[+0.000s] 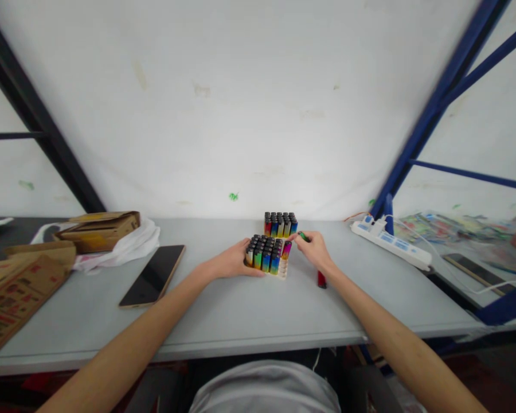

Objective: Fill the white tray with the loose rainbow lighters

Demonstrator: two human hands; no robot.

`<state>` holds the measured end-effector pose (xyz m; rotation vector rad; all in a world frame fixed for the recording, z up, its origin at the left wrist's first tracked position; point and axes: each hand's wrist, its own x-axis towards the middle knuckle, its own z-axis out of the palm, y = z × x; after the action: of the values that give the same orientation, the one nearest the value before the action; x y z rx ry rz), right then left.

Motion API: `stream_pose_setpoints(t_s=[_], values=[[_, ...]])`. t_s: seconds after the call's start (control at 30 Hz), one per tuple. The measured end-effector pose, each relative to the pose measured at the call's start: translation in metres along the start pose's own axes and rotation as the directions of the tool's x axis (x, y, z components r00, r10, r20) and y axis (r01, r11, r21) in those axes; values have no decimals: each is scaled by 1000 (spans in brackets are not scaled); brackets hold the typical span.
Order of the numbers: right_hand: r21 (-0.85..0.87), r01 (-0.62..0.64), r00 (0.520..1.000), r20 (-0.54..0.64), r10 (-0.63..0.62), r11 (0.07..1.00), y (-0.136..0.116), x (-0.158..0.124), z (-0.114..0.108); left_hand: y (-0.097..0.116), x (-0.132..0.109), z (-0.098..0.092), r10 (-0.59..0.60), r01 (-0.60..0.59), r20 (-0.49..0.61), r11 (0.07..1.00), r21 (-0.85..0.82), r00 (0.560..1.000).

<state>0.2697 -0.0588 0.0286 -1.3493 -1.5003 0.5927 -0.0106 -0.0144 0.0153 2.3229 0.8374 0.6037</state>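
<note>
Colourful lighters [266, 261] with black tops stand upright in rows in a pale tray [281, 271]. My left hand [235, 260] grips the left side of this tray, thumb along the near edge and fingers behind. A pink and yellow lighter [286, 250] stands in the tray's right column, in front of which several slots show bare. Just right of the tray, my right hand [313, 248] is closed on a green lighter [303, 236], held tilted. A red lighter [322, 280] lies on the table below my right wrist.
A second block of upright lighters [280, 223] stands behind the tray, near the wall. A phone [153, 276], a cardboard box [101, 230], a white plastic bag [131, 248] and an opened carton [26, 292] lie left. Right is a power strip [391, 244] with cables beside a blue frame [430, 115].
</note>
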Motion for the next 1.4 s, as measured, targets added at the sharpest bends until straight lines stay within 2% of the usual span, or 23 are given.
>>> stream_pose_setpoints(t_s=[0.43,0.63,0.73,0.87,0.97,1.1,1.27,1.4], values=[[-78,87,996,-11,-88,993,7,0,2,0,0,0,9,-9,5,1000,-11,1000],[-60,84,996,6,-84,995,11,1,6,0,0,-1,-11,11,-4,1000,-10,1000],[-109,90,996,-4,-91,990,10,2,3,0,0,-1,-4,4,-7,1000,6,1000],[-241,225,974,34,-223,944,6,3,-6,-1,0,-1,-2,3,-1,1000,12,1000],[-270,300,954,84,-288,915,3,3,-12,-1,0,0,-2,2,1,1000,-1,1000],[-189,345,938,108,-329,920,-1,0,-15,-1,0,0,1,-1,2,1000,-16,1000],[-96,358,934,31,-356,929,-8,-6,-13,0,-1,0,-10,10,2,1000,-3,1000],[-19,402,913,86,-399,915,-4,-7,-7,0,0,0,-17,16,2,1000,19,1000]])
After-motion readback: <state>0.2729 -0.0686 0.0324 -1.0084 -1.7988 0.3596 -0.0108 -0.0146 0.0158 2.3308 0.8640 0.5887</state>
